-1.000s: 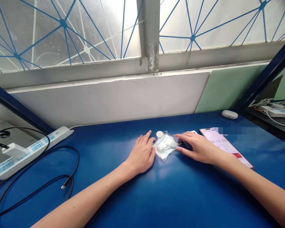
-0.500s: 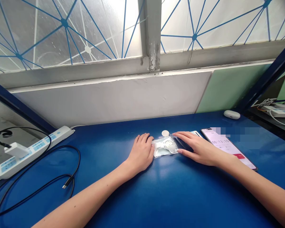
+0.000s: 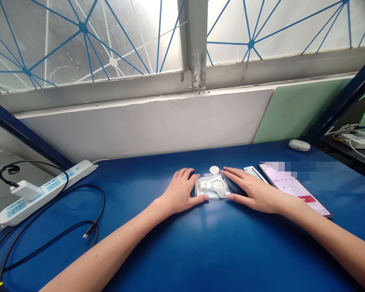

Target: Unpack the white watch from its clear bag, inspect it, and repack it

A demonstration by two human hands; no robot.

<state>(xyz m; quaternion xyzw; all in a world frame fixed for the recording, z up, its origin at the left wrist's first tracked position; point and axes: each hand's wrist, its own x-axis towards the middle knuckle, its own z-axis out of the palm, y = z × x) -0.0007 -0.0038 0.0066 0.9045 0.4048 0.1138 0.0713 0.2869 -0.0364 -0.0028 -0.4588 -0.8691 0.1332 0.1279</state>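
Note:
A white wristwatch [image 3: 218, 187] lies inside a clear plastic bag [image 3: 211, 194] on the blue table [image 3: 213, 247]. On the bag's left side rests my left hand [image 3: 182, 190], its fingers stretched out and its thumb along the near edge of the bag. My right hand [image 3: 251, 190] lies at the bag's right side, fingers and thumb apart, with the tips at the edge. Just behind the bag is a small round white disc [image 3: 214, 170], close to my right fingertips. Neither hand is closed around anything.
A phone [image 3: 295, 188] showing a timer lies to the right, beside a white card [image 3: 255, 174] partly behind my right hand. A white earbud case [image 3: 299, 145] sits at the back right. On the left are a power strip [image 3: 53, 190], a charger [image 3: 24, 191] and a looped black cable [image 3: 63, 231].
My left thumb has spread away from the fingers onto the bag's near edge. The bag and watch lie flatter. The right hand has hardly moved, and the view has shifted slightly.

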